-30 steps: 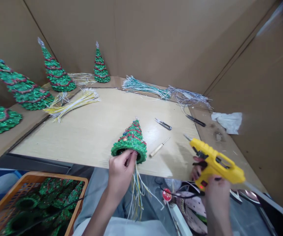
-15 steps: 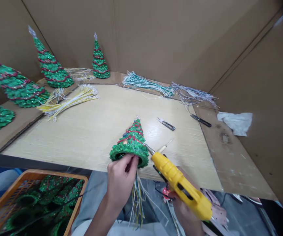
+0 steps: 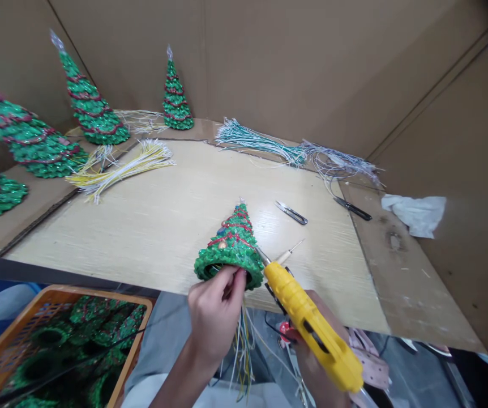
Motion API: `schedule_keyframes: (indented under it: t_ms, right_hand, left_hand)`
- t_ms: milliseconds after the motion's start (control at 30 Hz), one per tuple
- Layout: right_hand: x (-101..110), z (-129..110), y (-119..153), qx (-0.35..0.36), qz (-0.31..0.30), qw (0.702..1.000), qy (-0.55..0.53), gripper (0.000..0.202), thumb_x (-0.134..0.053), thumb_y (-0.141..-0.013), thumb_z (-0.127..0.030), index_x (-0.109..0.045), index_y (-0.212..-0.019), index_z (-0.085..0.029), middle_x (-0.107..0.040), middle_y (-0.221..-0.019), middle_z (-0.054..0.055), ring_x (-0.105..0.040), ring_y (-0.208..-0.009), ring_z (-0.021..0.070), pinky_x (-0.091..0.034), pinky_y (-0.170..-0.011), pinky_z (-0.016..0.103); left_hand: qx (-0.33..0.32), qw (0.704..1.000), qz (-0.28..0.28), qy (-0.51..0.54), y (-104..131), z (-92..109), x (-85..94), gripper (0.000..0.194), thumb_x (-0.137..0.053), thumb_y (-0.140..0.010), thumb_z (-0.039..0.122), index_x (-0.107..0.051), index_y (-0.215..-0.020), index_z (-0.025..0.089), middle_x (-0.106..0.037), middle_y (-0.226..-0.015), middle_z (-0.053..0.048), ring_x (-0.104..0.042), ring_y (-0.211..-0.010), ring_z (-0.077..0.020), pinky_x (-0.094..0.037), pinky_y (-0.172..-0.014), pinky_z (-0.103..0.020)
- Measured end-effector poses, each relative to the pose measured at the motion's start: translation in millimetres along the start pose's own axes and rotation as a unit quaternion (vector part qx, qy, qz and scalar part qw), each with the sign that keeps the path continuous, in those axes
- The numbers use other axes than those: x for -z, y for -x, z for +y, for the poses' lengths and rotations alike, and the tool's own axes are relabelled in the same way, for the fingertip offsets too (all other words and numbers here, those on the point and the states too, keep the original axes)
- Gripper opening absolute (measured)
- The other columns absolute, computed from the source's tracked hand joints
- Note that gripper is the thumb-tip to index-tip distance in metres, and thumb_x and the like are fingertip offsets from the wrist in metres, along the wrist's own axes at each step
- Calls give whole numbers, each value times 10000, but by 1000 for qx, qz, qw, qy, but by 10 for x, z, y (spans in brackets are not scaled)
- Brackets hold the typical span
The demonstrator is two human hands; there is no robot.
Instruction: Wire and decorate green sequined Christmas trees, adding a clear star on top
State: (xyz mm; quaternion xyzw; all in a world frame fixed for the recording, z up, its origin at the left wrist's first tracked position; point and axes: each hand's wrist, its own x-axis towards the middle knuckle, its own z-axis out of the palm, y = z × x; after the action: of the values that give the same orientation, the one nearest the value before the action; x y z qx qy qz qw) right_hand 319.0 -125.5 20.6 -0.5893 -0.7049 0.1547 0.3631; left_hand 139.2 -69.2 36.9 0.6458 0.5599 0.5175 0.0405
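A small green Christmas tree (image 3: 231, 249) with red garland lies tilted above the table's front edge, its hollow base facing me. My left hand (image 3: 218, 306) is closed, pinching the rim of that base, and its fingertips reach partly inside. White and yellow wires (image 3: 243, 345) hang from the base below the hand. My right hand (image 3: 312, 345) wraps round a yellow hot glue gun (image 3: 312, 323). The gun's metal nozzle points at the tree's right side, at or very near the surface. An awl with a pale handle (image 3: 286, 256) lies just behind the nozzle.
Thread snips (image 3: 291, 213) and a black-handled cutter (image 3: 353, 208) lie to the right, near a white cloth (image 3: 416, 214). Wire bundles (image 3: 120, 170) (image 3: 261, 144) rest at the left and back. Finished-looking trees (image 3: 95, 107) stand at left. An orange basket (image 3: 95, 292) holds more trees below.
The view has shifted slightly, so everything sits a little differently in the picture. Both hands keep their grips, and the nozzle stays at the tree's right side.
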Motion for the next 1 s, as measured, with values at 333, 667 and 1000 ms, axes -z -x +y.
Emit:
schedule_keyframes:
  t_ms: [333,667,1000]
  right_hand:
    - [18,5,66,7,10,1000,4,354,-491,-997,-536,-662,-1012,-226,-682,-800,79,-655,-666,253,-529,-612,364]
    - [-39,-43,64,-6,32,999,-15,319,-490,-1004,-514,-650,-1019,-240,-714,-885,97,-696,-732,268,-556,-645,370]
    - [-44,-22,-9,96,79,992,4,259,-529,-1018,-438,-612,-996,-194,-685,-877,44,-660,-671,164,-519,-555,263]
  left_hand:
    - [-3,1000,2,4,22,11,-24,261,-595,-928,176,-683,-683,158,-573,-461,52,-465,-371,-53,-357,-455,-177]
    - [-14,1000,8,8,23,15,-12,244,-606,-924,154,-683,-692,143,-580,-475,48,-471,-378,-53,-360,-463,-178]
    - [-30,999,17,19,16,8,-27,222,-620,-912,122,-673,-697,138,-568,-479,58,-471,-376,-49,-361,-458,-172]
